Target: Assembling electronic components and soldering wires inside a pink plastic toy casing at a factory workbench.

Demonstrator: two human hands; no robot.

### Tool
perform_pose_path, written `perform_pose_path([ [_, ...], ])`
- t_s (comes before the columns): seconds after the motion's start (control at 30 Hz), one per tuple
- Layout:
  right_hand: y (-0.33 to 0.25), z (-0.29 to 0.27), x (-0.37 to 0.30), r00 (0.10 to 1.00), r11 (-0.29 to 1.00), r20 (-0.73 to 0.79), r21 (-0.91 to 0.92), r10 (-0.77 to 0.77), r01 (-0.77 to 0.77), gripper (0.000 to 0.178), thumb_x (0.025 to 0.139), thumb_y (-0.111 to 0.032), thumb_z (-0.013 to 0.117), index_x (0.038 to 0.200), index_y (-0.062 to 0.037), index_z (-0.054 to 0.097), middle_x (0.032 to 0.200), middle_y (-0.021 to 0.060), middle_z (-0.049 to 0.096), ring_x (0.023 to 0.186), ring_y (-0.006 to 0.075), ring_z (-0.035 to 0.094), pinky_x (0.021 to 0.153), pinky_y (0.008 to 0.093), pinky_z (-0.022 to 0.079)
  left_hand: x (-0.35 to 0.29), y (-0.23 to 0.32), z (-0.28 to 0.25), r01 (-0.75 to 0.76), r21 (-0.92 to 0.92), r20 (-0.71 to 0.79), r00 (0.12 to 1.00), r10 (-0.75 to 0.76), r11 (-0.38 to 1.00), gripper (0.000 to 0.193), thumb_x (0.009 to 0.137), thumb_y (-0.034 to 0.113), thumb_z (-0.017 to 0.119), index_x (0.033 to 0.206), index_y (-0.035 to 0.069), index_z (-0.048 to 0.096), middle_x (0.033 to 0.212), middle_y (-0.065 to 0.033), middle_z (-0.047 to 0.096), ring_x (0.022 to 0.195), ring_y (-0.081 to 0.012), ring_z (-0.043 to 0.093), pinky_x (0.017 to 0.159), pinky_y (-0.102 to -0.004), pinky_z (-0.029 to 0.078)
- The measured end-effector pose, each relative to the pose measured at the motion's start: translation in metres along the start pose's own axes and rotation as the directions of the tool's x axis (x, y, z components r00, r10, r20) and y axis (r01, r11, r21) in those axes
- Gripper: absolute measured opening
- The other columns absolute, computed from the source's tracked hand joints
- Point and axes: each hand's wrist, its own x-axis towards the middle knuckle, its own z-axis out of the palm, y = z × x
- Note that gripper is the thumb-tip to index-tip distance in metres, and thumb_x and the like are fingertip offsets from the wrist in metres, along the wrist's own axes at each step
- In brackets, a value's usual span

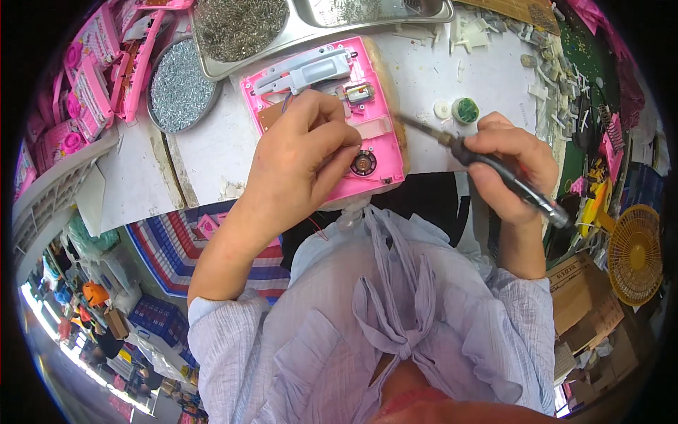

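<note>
A pink plastic housing [346, 189] lies open in front of me, with a yellowish pad under its right edge. Inside it are a grey plastic part [311, 72], a small motor [359, 93], a round black speaker [364, 163] and a brown board [270, 116] partly covered by my hand. My left hand [304, 145] is over the housing with fingertips pinched together; whatever is between them is hidden. In my right hand [519, 152] is a black-handled screwdriver [510, 178], its blurred shaft pointing left toward the housing's right edge.
Left of the housing stands a round bowl [154, 106] of small screws. Behind it is a metal tray [296, 39] holding metal pieces. Pink housings [88, 99] are piled far left. A small green-topped container [465, 110] sits beside a white cap [442, 109]. Loose parts line the right side.
</note>
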Motion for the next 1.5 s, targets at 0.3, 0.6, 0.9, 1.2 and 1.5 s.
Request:
perform_pose_path([
  [0.3, 0.003, 0.005, 0.01, 0.975, 0.986, 0.182, 0.084, 0.127, -0.144, 0.015, 0.082, -0.007, 0.076, 0.096, -0.0014, 0.074, 0.074, 0.0044, 0.067, 0.057, 0.0092, 0.057, 0.054, 0.0252, 0.04, -0.002, -0.004, 0.002, -0.073, 0.106, 0.025, 0.997, 0.071, 0.992, 0.019, 0.076, -0.003, 0.074, 0.093, 0.001, 0.066, 0.111, -0.0122, 0.061, 0.09, -0.0279, 0.065, 0.075, -0.0373, 0.054],
  [0.6, 0.006, 0.01, 0.015, 0.963, 0.982, 0.23, 0.088, 0.141, -0.164, 0.014, 0.082, -0.007, 0.075, 0.095, -0.0024, 0.074, 0.072, 0.004, 0.066, 0.056, 0.0087, 0.056, 0.053, 0.0258, 0.04, -0.002, -0.004, 0.002, -0.117, 0.167, 0.07, 0.992, 0.106, 0.979, 0.026, 0.071, -0.003, 0.077, 0.093, 0.005, 0.065, 0.113, -0.0088, 0.061, 0.089, -0.0257, 0.066, 0.074, -0.0377, 0.055],
  [0.9, 0.005, 0.014, 0.018, 0.962, 0.987, 0.233, 0.046, 0.14, -0.154, 0.015, 0.081, -0.005, 0.077, 0.095, -0.0029, 0.074, 0.066, 0.0025, 0.063, 0.051, 0.0074, 0.052, 0.049, 0.0254, 0.037, -0.001, -0.003, 0.002, -0.128, 0.198, 0.084, 0.99, 0.113, 0.972, 0.028, 0.07, -0.002, 0.077, 0.094, 0.005, 0.065, 0.115, -0.0091, 0.062, 0.09, -0.0254, 0.066, 0.075, -0.0378, 0.054],
  [1.2, -0.021, 0.011, 0.025, 0.955, 0.979, 0.225, -0.113, 0.193, -0.171, 0.02, 0.077, -0.003, 0.077, 0.095, 0.0029, 0.073, 0.072, 0.0075, 0.067, 0.057, 0.0129, 0.056, 0.052, 0.0264, 0.039, -0.001, -0.003, 0.001, -0.144, 0.221, 0.093, 0.988, 0.126, 0.965, 0.027, 0.071, -0.001, 0.077, 0.095, 0.005, 0.066, 0.115, -0.0104, 0.063, 0.091, -0.0268, 0.066, 0.075, -0.0385, 0.055],
  [1.5, -0.014, -0.009, 0.002, 0.979, 0.977, 0.062, 0.08, 0.193, -0.197, 0.018, 0.082, -0.002, 0.075, 0.1, 0.0039, 0.073, 0.076, 0.0044, 0.071, 0.06, 0.007, 0.061, 0.055, 0.0208, 0.042, -0.003, -0.009, -0.001, -0.134, 0.099, 0.063, 0.99, 0.128, 0.986, 0.023, 0.077, -0.001, 0.076, 0.099, 0.003, 0.07, 0.109, -0.0112, 0.066, 0.092, -0.0271, 0.068, 0.077, -0.0363, 0.055],
])
